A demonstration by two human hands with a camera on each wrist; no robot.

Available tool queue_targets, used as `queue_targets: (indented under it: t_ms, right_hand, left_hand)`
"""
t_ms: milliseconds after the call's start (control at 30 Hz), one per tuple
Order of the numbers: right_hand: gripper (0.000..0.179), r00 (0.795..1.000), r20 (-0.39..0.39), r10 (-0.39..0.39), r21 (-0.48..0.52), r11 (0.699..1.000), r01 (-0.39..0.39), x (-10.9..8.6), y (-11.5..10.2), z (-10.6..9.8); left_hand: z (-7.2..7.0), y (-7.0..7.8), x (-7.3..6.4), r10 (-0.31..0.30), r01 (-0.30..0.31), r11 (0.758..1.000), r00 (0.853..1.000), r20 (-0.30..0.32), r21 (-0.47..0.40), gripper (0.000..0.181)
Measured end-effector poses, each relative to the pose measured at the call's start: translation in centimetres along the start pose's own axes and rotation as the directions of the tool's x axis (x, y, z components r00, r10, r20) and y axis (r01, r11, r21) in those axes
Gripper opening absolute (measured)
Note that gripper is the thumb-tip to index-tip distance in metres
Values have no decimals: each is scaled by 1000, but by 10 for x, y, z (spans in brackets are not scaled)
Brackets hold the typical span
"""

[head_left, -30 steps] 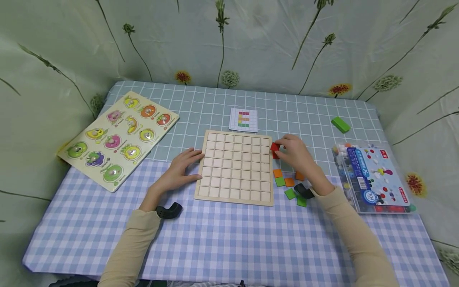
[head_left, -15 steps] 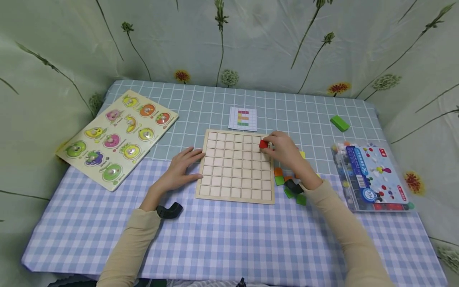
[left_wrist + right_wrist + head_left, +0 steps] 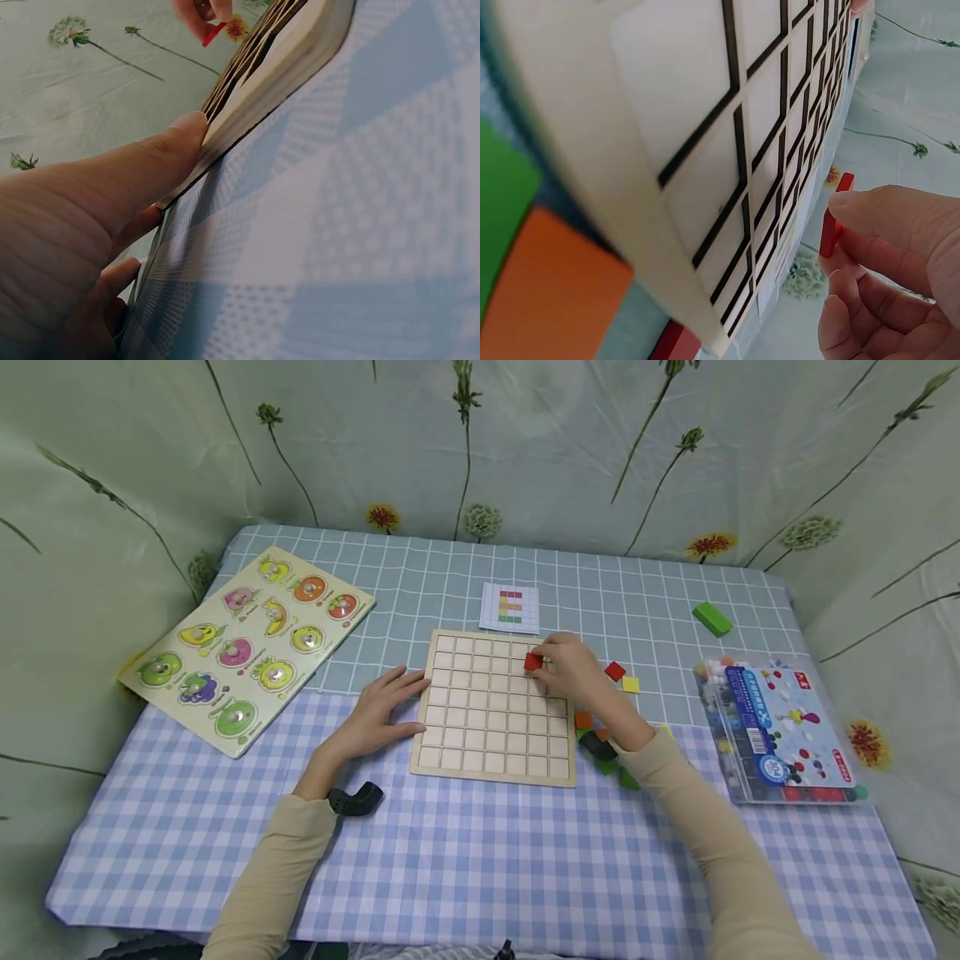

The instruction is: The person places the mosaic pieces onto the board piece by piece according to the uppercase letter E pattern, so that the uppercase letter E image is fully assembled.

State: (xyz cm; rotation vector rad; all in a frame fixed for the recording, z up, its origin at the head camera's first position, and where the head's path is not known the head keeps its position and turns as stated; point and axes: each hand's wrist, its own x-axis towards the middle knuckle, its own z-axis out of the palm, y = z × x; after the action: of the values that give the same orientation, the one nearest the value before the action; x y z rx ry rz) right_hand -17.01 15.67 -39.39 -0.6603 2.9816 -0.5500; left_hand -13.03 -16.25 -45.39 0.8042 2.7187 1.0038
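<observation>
A wooden board (image 3: pixel 486 727) with a grid of square recesses lies mid-table. My right hand (image 3: pixel 568 670) pinches a red square tile (image 3: pixel 533 662) over the board's upper right part; in the right wrist view the tile (image 3: pixel 836 215) stands on edge between thumb and fingers, held above the grid. My left hand (image 3: pixel 381 714) rests at the board's left edge, fingers spread, with the thumb touching the frame in the left wrist view. Beside the board's right edge lie loose tiles: a red tile (image 3: pixel 615 671), a yellow tile (image 3: pixel 631 685), an orange tile (image 3: pixel 583 720) and green ones partly under the right wrist.
Behind the board lies a pattern card (image 3: pixel 510 608) with coloured squares. A fruit puzzle board (image 3: pixel 247 652) is at the left. On the right are a clear plastic box (image 3: pixel 780 735) with a printed label and a green block (image 3: pixel 712 619).
My right hand has picked up a red tile from beside the board and carried it left over the grid. The left hand has stayed in place.
</observation>
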Motion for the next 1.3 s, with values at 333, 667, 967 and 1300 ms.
queue_targets:
  t_ms: [333,667,967,1300]
  right_hand:
    - [22,998,2,-70,-11,998,70,9,-10,7]
    - [19,991,24,-130,-6,991,130,24,-23,15]
    - [23,986,105,-133,-13,991,135,40,-33,21]
    - [25,976,161,-147,7,989,148,48,-34,25]
  left_hand:
    - [0,0,-1,-4,4,1000,1000,2,-14,68]
    - [1,-1,0,5,-5,1000,1000,-3,-18,68]
    - [0,-1,0,3,-3,1000,1000,-8,-5,69]
    - [1,0,0,-4,4,1000,1000,-13,-5,68]
